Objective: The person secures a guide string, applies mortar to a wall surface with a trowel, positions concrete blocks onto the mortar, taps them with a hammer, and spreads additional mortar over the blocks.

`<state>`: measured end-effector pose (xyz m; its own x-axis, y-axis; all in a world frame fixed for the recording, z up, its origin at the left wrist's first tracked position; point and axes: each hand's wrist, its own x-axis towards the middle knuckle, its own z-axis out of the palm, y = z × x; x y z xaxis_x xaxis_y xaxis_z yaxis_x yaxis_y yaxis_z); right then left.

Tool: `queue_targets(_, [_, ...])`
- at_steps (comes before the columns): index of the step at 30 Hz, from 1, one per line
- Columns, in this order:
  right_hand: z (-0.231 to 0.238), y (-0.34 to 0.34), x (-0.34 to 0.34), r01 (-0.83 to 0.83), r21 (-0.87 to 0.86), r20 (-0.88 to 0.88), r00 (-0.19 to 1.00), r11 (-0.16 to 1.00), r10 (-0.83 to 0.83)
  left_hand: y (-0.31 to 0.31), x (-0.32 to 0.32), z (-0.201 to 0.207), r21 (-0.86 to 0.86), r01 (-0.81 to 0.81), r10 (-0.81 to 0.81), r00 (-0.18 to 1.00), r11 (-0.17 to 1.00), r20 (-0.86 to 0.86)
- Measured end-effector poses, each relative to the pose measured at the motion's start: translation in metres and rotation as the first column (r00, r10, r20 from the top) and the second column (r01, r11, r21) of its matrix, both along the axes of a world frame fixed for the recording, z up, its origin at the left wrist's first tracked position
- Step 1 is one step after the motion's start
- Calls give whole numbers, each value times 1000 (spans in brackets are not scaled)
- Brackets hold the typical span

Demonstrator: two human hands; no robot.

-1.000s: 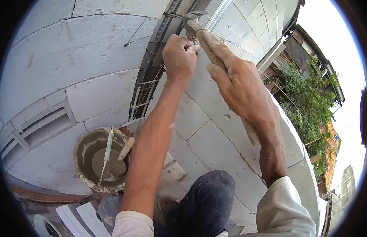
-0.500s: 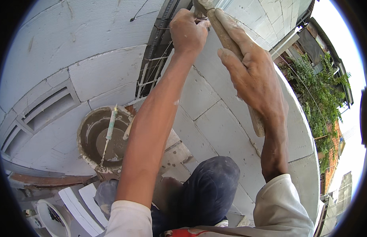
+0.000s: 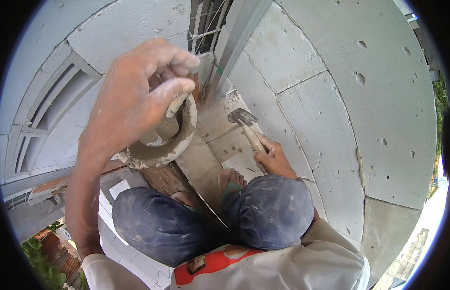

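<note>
My left hand (image 3: 133, 92) is raised over the mortar bucket (image 3: 188, 128), its fingers curled but apart from the thumb, with nothing seen between them. Just below its thumb, a light tool handle (image 3: 175, 106) sticks up from the bucket; the hand overlaps it in view, and I cannot tell whether they touch. Lower on the right, my right hand (image 3: 277, 158) is closed round the wooden handle of a hammer (image 3: 253, 137). The hammer's dark metal head points away from me, above the boards by the block wall. My hand and forearm hide much of the bucket's left side.
A pale block wall (image 3: 326, 111) curves along the right. A metal straight profile (image 3: 239, 46) stands in the corner, beside exposed reinforcing bars (image 3: 205, 29). Another block wall with slotted vents (image 3: 58, 94) is on the left. My sandalled feet rest on stained boards (image 3: 198, 159).
My right hand has lowered the hammer from high at the wall to near my knee. My left hand has left the corner, loosened from its fist and moved over the bucket. The view has tilted down.
</note>
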<state>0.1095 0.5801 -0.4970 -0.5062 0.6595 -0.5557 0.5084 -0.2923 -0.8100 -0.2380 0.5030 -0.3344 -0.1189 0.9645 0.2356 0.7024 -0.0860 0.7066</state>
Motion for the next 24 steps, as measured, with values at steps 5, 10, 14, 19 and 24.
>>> queue_targets(5, [-193, 23, -8, -399, 573, 439, 887, 716, 144, -103, 30, -6, -505, 495, -480, 860, 708, 170])
queue_targets(10, [-247, 38, -28, -447, 607, 528, 845, 657, 87, -118, 32, -16, -557, 445, -512, 858, 701, 42])
queue_targets(14, [-236, 43, -33, -608, 512, 619, 751, 607, 230, -111, 30, -16, -650, 310, -422, 906, 693, -18])
queue_targets(19, [-192, 41, 1, -665, 255, 677, 641, 702, 362, -77, 46, -11, -689, 287, -325, 943, 665, 79])
queue_targets(24, [0, -7, -26, -74, -586, -5, 996, 807, 88, -100, 54, 0, -629, 164, -115, 986, 760, 118])
